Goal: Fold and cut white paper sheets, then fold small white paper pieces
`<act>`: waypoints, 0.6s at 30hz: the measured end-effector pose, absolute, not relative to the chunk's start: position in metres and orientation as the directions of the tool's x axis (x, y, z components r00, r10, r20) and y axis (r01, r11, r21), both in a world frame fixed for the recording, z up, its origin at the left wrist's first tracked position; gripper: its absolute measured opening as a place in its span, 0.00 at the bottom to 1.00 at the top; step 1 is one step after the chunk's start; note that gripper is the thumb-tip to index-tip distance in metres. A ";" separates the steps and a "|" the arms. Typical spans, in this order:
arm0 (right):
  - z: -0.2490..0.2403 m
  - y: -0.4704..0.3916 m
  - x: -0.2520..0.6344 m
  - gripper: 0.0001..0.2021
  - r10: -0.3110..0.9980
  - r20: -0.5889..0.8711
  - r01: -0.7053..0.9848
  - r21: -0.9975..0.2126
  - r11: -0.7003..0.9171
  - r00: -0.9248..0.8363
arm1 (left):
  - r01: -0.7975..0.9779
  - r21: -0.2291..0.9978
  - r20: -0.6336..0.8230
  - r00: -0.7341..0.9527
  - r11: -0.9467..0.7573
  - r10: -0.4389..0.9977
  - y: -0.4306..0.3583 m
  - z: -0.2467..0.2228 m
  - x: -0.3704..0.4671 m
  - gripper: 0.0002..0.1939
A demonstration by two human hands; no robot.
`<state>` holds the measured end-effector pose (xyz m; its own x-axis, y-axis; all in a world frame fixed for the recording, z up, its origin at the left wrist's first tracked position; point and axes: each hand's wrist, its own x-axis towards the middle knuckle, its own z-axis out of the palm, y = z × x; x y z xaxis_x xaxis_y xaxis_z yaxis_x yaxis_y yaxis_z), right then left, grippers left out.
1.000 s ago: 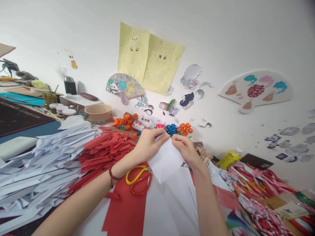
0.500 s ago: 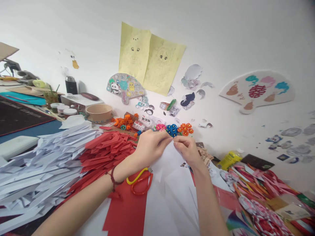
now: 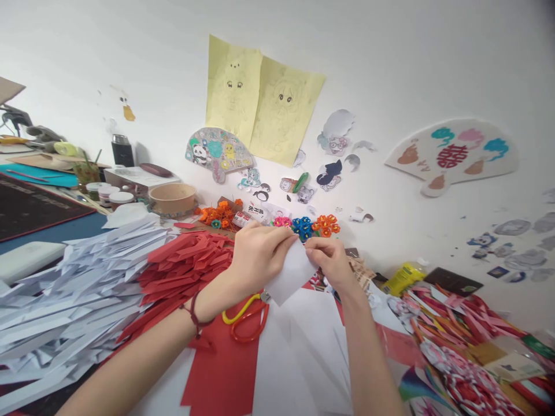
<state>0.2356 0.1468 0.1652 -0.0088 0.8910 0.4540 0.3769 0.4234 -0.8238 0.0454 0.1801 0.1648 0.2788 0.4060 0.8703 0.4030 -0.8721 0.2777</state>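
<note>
A small piece of white paper (image 3: pixel 291 276) is held up between my two hands, one corner pointing down. My left hand (image 3: pixel 260 254) pinches its upper left edge, the back of the hand toward me. Thumb and fingers of my right hand (image 3: pixel 330 261) pinch the edge on the right. Below lies a large white sheet (image 3: pixel 301 352), partly over red paper (image 3: pixel 225 364). Scissors (image 3: pixel 249 318) with yellow and red handles rest on the red paper near my left wrist; their blades are mostly hidden under the white piece.
Folded white strips (image 3: pixel 82 294) and folded red strips (image 3: pixel 186 266) are heaped at the left. Behind my hands stand blue flowers (image 3: pixel 302 227) and orange flowers (image 3: pixel 326 225). A yellow bottle (image 3: pixel 404 278) and pink-red ribbons (image 3: pixel 468 318) lie right. A tan bowl (image 3: pixel 172 199) sits at the back left.
The white piece has turned and now hangs as a distinct small pointed shape, clear of the sheet below. My left hand has shifted slightly left and the view has tilted a little.
</note>
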 end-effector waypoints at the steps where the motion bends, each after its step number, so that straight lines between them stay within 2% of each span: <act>1: 0.165 0.147 0.236 0.07 0.892 0.453 0.374 -0.825 0.423 -0.010 | 0.407 0.281 0.869 0.275 -0.869 0.410 0.180 0.166 0.044 0.14; 10: 0.164 0.148 0.239 0.09 0.902 0.426 0.315 -0.849 0.424 -0.066 | 0.439 0.274 0.905 0.184 -0.856 0.385 0.186 0.174 0.035 0.12; 18: 0.172 0.142 0.231 0.07 0.889 0.456 0.456 -0.781 0.428 -0.054 | 0.474 0.268 0.907 0.169 -0.839 0.385 0.189 0.175 0.031 0.12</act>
